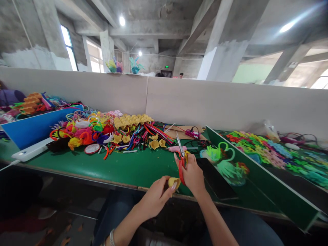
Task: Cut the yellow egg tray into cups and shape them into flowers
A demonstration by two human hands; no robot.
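My left hand [155, 200] holds a small yellow egg-carton cup [173, 181] between thumb and fingers, just over the table's front edge. In my right hand [194, 173] are scissors [181, 169] with red handles, their blades pointing up and away from the cup. A small yellow scrap [187, 155] shows at the right fingertips; whether it is pinched there I cannot tell. Beyond the hands lies a pink glue gun [175, 149]. Several cut yellow cups [154, 145] sit to its left, in front of a yellow egg tray [133, 119].
Colourful pipe cleaners [160, 132] and fuzzy shapes [82, 131] heap up at left. A black flat panel [217, 179] and bright green fuzzy pieces [227, 167] lie at right. A green divider [258, 181], a blue divider [38, 128] and a white power strip [36, 150] flank the workplace.
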